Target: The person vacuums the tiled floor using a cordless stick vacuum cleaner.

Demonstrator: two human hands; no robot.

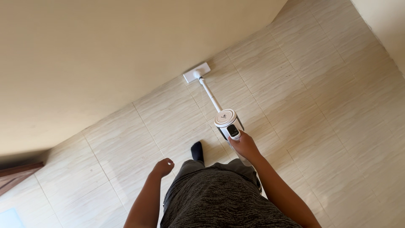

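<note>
The right hand [244,145] grips the white stick vacuum cleaner [228,122]; its head [196,72] touches the beige tiled floor's [320,105] wall edge. The left hand [163,167] hangs loosely curled, empty. The sweeping stroke looks under way.

Floor [329,109]: pale beige tiles w/ thin grout lines, meeting a plain wall at left. On it: white flat vacuum head [196,72] right by the wall, plus a black-socked foot [197,151] nearby.
</note>
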